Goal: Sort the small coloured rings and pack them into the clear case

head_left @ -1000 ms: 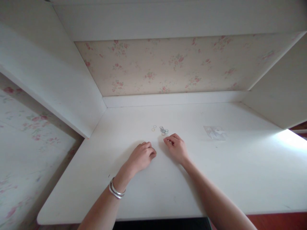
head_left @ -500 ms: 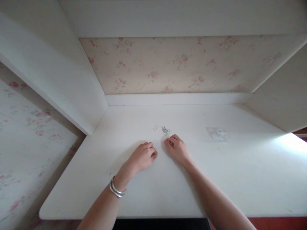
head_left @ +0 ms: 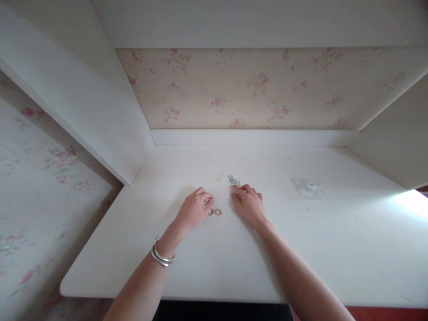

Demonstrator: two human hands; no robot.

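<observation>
Two small tan rings (head_left: 215, 212) are lying flat on the white table (head_left: 334, 249), just beside each other, right at the tips of my left hand (head_left: 194, 209). The inner ring is sitting against the fingertips; the outer one is lying clear of them. The left fingers (head_left: 207, 199) are curling down onto the table, loosely together, not clamping anything I can make out (contact with the inner ring is too small to call).

My right hand (head_left: 249, 204) is resting palm-down just right of the pair, fingers extended and slightly apart, tips reaching toward a little cluster of rings (head_left: 233, 180) further back. They are touching or nearly touching the nearest one; I cannot tell which. Two more loose rings (head_left: 220, 176) are sitting just left of that cluster.

A metal bangle (head_left: 161, 258) is showing on the left wrist. A clear plastic bag (head_left: 306, 187) is lying well apart to the right. Floral wallpaper (head_left: 240, 89) is backing the alcove behind the table.
</observation>
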